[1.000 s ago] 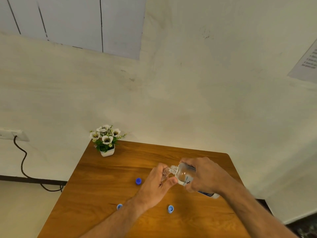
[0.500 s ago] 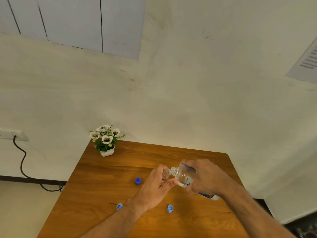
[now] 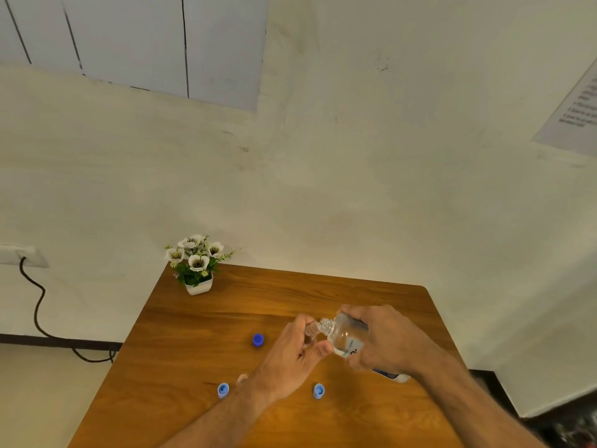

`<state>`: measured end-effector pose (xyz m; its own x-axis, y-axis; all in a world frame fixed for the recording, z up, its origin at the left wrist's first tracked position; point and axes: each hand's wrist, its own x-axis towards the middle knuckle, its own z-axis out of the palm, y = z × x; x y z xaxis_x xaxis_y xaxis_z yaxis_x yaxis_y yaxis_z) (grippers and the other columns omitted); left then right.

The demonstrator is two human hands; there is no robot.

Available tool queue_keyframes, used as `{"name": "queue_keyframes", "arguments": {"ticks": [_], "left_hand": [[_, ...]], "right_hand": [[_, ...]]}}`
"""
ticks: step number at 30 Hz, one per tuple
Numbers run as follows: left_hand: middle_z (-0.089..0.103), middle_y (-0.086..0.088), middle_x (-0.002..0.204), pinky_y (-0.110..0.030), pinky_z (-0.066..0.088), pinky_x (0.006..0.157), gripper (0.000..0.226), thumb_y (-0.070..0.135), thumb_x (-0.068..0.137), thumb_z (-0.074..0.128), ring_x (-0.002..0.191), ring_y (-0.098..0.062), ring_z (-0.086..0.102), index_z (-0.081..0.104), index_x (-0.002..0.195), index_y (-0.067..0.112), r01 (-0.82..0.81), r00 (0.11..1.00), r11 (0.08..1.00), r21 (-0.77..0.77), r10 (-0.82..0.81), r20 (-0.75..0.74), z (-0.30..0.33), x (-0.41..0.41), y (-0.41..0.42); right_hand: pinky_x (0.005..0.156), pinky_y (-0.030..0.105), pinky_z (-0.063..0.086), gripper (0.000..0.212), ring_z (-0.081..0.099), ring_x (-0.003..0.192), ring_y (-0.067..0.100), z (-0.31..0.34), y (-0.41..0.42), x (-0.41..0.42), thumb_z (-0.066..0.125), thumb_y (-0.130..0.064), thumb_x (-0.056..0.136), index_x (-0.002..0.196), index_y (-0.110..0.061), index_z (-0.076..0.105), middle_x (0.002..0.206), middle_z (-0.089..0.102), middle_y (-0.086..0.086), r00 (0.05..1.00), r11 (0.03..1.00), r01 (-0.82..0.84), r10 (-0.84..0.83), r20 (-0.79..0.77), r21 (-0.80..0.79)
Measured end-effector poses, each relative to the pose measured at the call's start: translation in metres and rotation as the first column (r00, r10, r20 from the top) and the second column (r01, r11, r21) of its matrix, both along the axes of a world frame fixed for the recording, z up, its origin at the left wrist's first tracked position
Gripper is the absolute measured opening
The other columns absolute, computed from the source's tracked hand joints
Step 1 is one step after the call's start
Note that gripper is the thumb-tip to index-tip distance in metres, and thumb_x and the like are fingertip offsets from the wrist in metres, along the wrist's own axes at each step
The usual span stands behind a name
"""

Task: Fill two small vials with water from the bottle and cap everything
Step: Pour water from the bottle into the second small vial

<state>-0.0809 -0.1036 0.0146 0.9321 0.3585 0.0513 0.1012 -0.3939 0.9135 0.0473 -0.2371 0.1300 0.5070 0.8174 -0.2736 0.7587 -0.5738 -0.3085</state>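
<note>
My right hand (image 3: 384,342) grips a clear water bottle (image 3: 344,336), tipped to the left with its open neck against the mouth of a small clear vial (image 3: 310,329). My left hand (image 3: 292,357) is closed around that vial and hides most of it. A dark blue cap (image 3: 257,340) lies on the wooden table (image 3: 193,350) to the left of my hands. Two light blue caps lie nearer me, one at the left (image 3: 223,390) and one at the right (image 3: 318,391). Something small and clear (image 3: 242,378) shows beside my left wrist, perhaps the second vial.
A small white pot of white flowers (image 3: 197,265) stands at the table's far left corner. The table sits against a cream wall. A black cable (image 3: 37,305) hangs from a wall socket at the left.
Both hands hold nearly the same pose, with the bottle neck kept at the vial's mouth. The caps have not moved.
</note>
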Motion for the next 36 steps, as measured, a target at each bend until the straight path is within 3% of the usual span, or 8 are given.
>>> {"name": "queue_keyframes", "arguments": {"ticks": [3, 8, 11, 15, 18, 22, 31, 36], "left_hand": [[0.06, 0.0, 0.109, -0.027, 0.056, 0.083, 0.061, 0.085, 0.077, 0.038, 0.099, -0.01, 0.06, 0.044, 0.111, 0.034, 0.013, 1.0, 0.995, -0.102, -0.01, 0.026, -0.002, -0.001, 0.0], [0.061, 0.003, 0.116, -0.031, 0.051, 0.092, 0.035, 0.062, 0.09, 0.047, 0.108, -0.008, 0.059, 0.042, 0.117, 0.039, 0.064, 0.997, 0.969, -0.24, -0.054, 0.048, -0.005, -0.003, -0.002], [0.056, 0.008, 0.102, -0.023, 0.046, 0.08, 0.019, 0.038, 0.095, 0.054, 0.09, -0.003, 0.054, 0.042, 0.109, 0.041, 0.037, 0.999, 0.98, -0.197, -0.03, 0.041, -0.007, -0.004, -0.004], [0.054, 0.008, 0.104, -0.024, 0.05, 0.083, 0.024, 0.027, 0.097, 0.05, 0.095, -0.006, 0.055, 0.04, 0.11, 0.045, -0.037, 0.999, 0.989, -0.142, 0.041, 0.025, -0.016, -0.005, -0.009], [0.049, 0.01, 0.114, -0.026, 0.046, 0.094, 0.025, 0.025, 0.099, 0.047, 0.11, -0.003, 0.048, 0.04, 0.113, 0.045, -0.098, 0.995, 0.99, -0.099, 0.098, -0.003, -0.034, -0.005, -0.013], [0.035, 0.017, 0.122, -0.018, 0.037, 0.093, 0.022, 0.029, 0.101, 0.045, 0.118, 0.005, 0.032, 0.04, 0.121, 0.035, -0.127, 0.991, 0.991, -0.029, 0.126, -0.047, -0.05, -0.002, -0.016], [0.036, 0.026, 0.12, -0.006, 0.039, 0.091, 0.023, 0.027, 0.096, 0.057, 0.117, 0.011, 0.04, 0.051, 0.116, 0.038, -0.134, 0.974, 0.989, -0.055, 0.122, -0.189, -0.085, 0.002, -0.022], [0.047, 0.026, 0.117, -0.012, 0.043, 0.093, 0.03, 0.024, 0.091, 0.066, 0.112, 0.008, 0.052, 0.057, 0.11, 0.045, -0.183, 0.957, 0.976, -0.115, 0.15, -0.248, -0.106, 0.011, -0.029]], "right_hand": [[0.086, 0.021, 0.052, 0.094, 0.056, 0.108, 0.005, -0.007, -0.004, 0.0, 0.082, -0.035, 0.067, 0.15, -0.029, 0.037, 0.138, 0.053, -0.014, 0.998, 0.998, 0.021, -0.017, -0.061, 0.058], [0.076, 0.016, 0.055, 0.086, 0.061, 0.094, 0.002, -0.022, -0.01, 0.0, 0.086, -0.03, 0.068, 0.143, -0.03, 0.045, 0.116, 0.053, -0.024, 0.981, 0.977, 0.103, -0.069, -0.182, 0.189], [0.074, 0.015, 0.056, 0.08, 0.063, 0.092, -0.001, -0.035, -0.01, 0.0, 0.09, -0.03, 0.064, 0.135, -0.032, 0.052, 0.113, 0.059, -0.023, 0.954, 0.93, 0.207, -0.122, -0.275, 0.305], [0.077, 0.02, 0.057, 0.061, 0.063, 0.097, 0.001, -0.057, -0.001, 0.001, 0.09, -0.026, 0.067, 0.115, -0.04, 0.056, 0.108, 0.065, -0.019, 0.911, 0.827, 0.344, -0.179, -0.373, 0.445], [0.077, 0.014, 0.053, 0.067, 0.061, 0.1, 0.0, -0.076, 0.01, 0.001, 0.089, -0.025, 0.069, 0.122, -0.037, 0.051, 0.113, 0.061, -0.021, 0.877, 0.767, 0.426, -0.218, -0.429, 0.48], [0.068, 0.007, 0.049, 0.071, 0.058, 0.096, -0.005, -0.099, 0.028, 0.002, 0.089, -0.019, 0.07, 0.12, -0.04, 0.043, 0.108, 0.055, -0.026, 0.816, 0.696, 0.53, -0.265, -0.514, 0.484], [0.075, 0.011, 0.049, 0.076, 0.058, 0.102, 0.006, -0.155, 0.062, 0.025, 0.093, -0.018, 0.063, 0.119, -0.035, 0.046, 0.112, 0.055, -0.017, 0.797, 0.686, 0.571, -0.331, -0.505, 0.45], [0.081, 0.014, 0.05, 0.077, 0.056, 0.109, 0.008, -0.186, 0.073, 0.043, 0.094, -0.017, 0.059, 0.121, -0.031, 0.05, 0.119, 0.055, -0.01, 0.803, 0.708, 0.56, -0.338, -0.49, 0.43]]}}
